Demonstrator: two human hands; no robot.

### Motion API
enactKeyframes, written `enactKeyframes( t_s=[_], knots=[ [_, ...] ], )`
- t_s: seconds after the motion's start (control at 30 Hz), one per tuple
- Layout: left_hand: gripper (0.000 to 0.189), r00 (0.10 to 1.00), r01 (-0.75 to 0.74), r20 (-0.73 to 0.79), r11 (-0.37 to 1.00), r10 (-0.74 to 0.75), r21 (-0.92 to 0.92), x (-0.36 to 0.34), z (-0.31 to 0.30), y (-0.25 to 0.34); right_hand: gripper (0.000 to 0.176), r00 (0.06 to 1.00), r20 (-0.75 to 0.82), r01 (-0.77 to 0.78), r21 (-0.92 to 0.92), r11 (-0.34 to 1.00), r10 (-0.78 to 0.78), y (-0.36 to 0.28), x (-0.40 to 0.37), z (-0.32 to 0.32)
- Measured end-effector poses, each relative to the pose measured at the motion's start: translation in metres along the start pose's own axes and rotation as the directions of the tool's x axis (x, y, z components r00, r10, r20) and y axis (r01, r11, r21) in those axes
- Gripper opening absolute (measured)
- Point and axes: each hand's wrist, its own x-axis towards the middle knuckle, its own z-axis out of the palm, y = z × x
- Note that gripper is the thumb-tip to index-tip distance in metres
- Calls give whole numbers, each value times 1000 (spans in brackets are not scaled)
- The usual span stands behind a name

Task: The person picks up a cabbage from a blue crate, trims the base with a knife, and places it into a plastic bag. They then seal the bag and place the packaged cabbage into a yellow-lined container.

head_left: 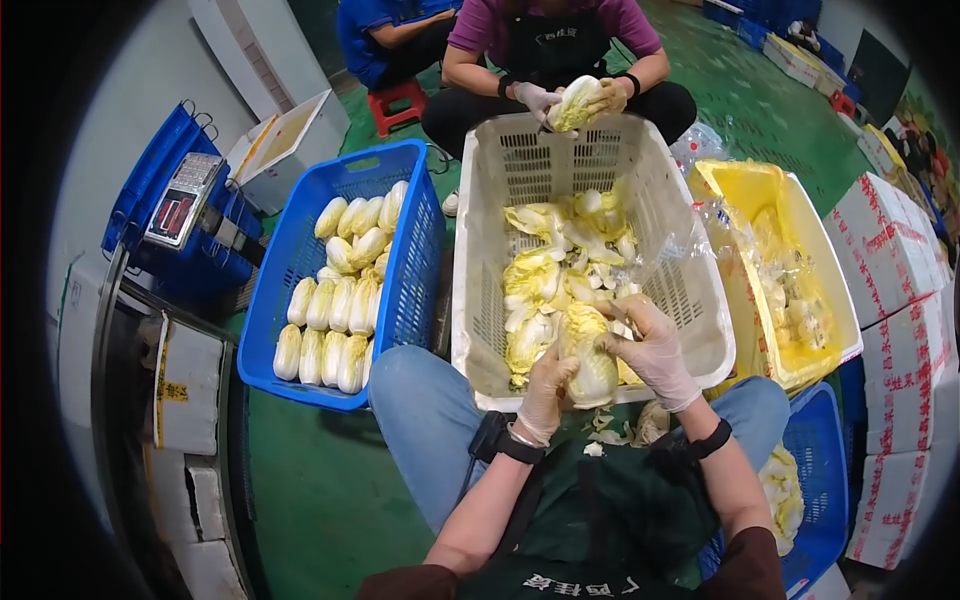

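Between my two gloved hands is a napa cabbage [590,362], pale white at the base with a yellow leafy top, held over the near rim of a white crate [690,300]. My left hand [545,392] grips its left side with curled fingers. On its right side, the thumb and fingers of my right hand [655,350] close on the outer leaves. Loose yellow and white cabbage leaves [540,275] lie inside the crate below. Whether a small tool sits in either hand cannot be made out.
A blue crate [415,250] with rows of cabbages stands at left. At right are a yellow-lined foam box [850,330], stacked white boxes [905,350] and another blue crate [825,470]. Opposite, a co-worker [555,45] holds a cabbage [577,103]. Leaf scraps [607,432] lie near my lap.
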Motion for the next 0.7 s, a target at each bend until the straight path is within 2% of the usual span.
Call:
enactKeyframes(
  t_s=[0.07,0.1,0.13,0.2,0.23,0.27,0.3,0.33,0.37,0.4,0.43,0.47,0.5,0.53,0.57,0.6,0.63,0.67,0.7],
  knots=[
    [57,1000,22,1,1000,-22,1,1,-4,-5,29,994,-35,-109,-90,990,106,12,-2,-3],
    [57,998,67,17,995,-66,-73,1,-5,-5,19,996,-78,-62,-184,981,48,13,1,-7],
    [57,997,71,17,995,-70,-69,2,-5,-5,19,995,-82,-66,-181,981,52,18,4,-9],
    [59,994,106,17,993,-105,-60,3,-6,-5,16,957,-288,-59,-304,951,-32,32,7,-14],
    [59,994,112,20,992,-111,-57,1,0,-2,17,949,-315,-71,-307,949,-31,38,9,-21],
    [59,988,153,46,979,-148,-133,-1,6,2,17,947,-320,-77,-309,948,-27,45,10,-28],
    [60,980,194,76,959,-181,-209,-2,11,3,17,927,-376,-146,-376,915,-7,46,12,-34],
    [60,979,200,81,957,-186,-210,-1,5,1,18,902,-431,-215,-436,874,8,46,16,-39],
    [62,947,282,241,912,-214,-297,2,-6,-4,21,891,-420,-370,-447,814,174,44,17,-50],
    [65,892,371,396,853,-217,-367,2,-5,0,21,889,-423,-374,-449,812,176,47,16,-53],
    [65,891,373,398,852,-219,-367,1,-2,2,23,898,-438,-284,-492,823,47,51,15,-55],
    [69,899,365,397,816,-184,-448,1,2,5,25,892,-445,-191,-536,823,-83,53,15,-56],
    [72,908,353,392,774,-148,-526,0,7,9,25,892,-443,-189,-537,823,-85,47,14,-53],
    [72,909,350,390,774,-145,-527,0,3,4,27,934,-327,-220,-213,952,143,35,12,-46],
    [76,947,267,291,843,-138,-467,-1,-4,-5,30,941,-130,-297,129,946,313,26,10,-38],
    [81,975,187,190,901,-120,-392,-2,-4,-7,30,941,-126,-298,130,946,314,21,8,-30],
    [81,975,185,186,901,-119,-393,-3,-5,-9,29,935,7,-351,147,925,354,17,5,-23],
    [83,982,121,172,964,-81,-235,-3,-5,-10,29,912,138,-405,156,901,386,14,4,-18],
    [87,985,54,167,996,-42,-68,-3,-4,-9,29,911,138,-407,160,899,388,17,3,-13]
  ],
)
